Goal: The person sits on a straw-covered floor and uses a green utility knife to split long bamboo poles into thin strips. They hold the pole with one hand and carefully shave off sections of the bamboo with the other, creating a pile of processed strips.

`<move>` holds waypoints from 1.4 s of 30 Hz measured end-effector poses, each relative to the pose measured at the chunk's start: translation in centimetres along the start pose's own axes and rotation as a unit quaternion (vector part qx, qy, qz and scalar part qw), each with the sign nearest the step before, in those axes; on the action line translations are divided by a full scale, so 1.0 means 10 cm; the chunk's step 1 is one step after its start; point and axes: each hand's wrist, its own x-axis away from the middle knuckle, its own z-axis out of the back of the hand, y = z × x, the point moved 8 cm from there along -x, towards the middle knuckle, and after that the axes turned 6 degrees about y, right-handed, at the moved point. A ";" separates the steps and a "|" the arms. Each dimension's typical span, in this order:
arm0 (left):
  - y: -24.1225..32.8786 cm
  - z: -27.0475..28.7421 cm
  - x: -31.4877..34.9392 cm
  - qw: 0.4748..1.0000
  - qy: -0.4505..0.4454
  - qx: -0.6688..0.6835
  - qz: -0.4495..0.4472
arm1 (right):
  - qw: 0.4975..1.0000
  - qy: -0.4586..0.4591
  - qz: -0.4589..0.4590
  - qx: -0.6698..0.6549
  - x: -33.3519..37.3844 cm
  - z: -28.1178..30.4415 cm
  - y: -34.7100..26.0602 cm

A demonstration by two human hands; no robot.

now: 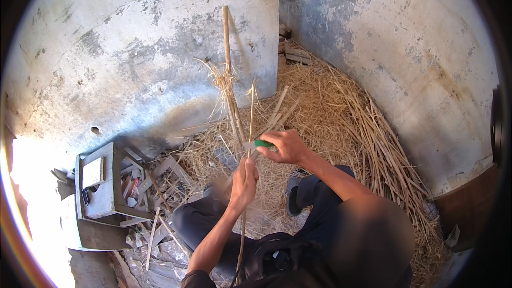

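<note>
Left hand (244, 180) grip clenched on reed (250, 122); right hand (285, 146) grasping green-handled knife (261, 143); straw-strewn floor (341, 106), concrete walls (133, 48).

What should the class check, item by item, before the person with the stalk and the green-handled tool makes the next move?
1. Left hand grips the stalk: ok, fingers closed round it.
2. Right hand holds the green-handled tool: ok, at the stalk, above the left hand.
3. Left hand clear of the tool's working end: ok, it sits lower down; the blade itself cannot be made out.
4. Stalk upright and steady: cannot tell from one picture.
5. Stick leaning on the wall stays out of the way: ok, behind the stalk.
6. Legs clear of the tool: cannot tell.
</note>
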 end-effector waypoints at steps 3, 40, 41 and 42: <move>0.04 -0.03 0.11 0.999 -0.013 -0.033 -0.014 | 0.992 0.044 -0.117 0.030 -0.14 0.27 0.60; 0.07 0.00 0.03 1.000 0.016 0.006 -0.022 | 0.997 0.035 0.069 -0.015 0.00 0.05 -0.10; 0.07 0.00 0.03 1.000 0.013 0.004 -0.020 | 0.997 0.033 0.064 -0.012 0.00 0.05 -0.09; 0.07 -0.01 0.03 1.000 0.007 0.008 -0.013 | 0.998 0.032 0.060 -0.008 0.00 0.05 -0.08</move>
